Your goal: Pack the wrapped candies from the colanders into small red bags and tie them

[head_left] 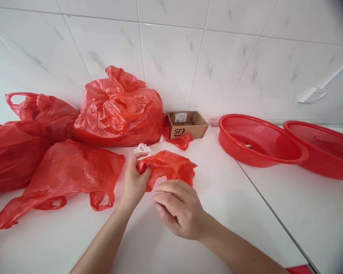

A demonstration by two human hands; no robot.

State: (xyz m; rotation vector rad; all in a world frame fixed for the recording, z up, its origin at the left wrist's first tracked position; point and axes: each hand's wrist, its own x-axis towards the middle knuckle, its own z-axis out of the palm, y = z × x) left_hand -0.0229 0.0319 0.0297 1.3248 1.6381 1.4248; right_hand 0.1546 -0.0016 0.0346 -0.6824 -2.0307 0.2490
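My left hand [135, 182] pinches the left edge of a small crumpled red plastic bag [171, 167] lying on the white counter [231, 198]. Just below the bag hovers my right hand [178, 207], its fingers loosely curled and holding nothing that I can see; its fingertips are close to the bag's lower edge. A bit of white paper [143, 148] lies just behind the bag.
A flat empty red bag [71, 175] lies left of my hands. Full red bags [120, 110] [20, 140] stand against the tiled wall. A small open cardboard box [187, 125] sits behind. Two red mesh baskets [260, 142] [326, 150] stand at the right.
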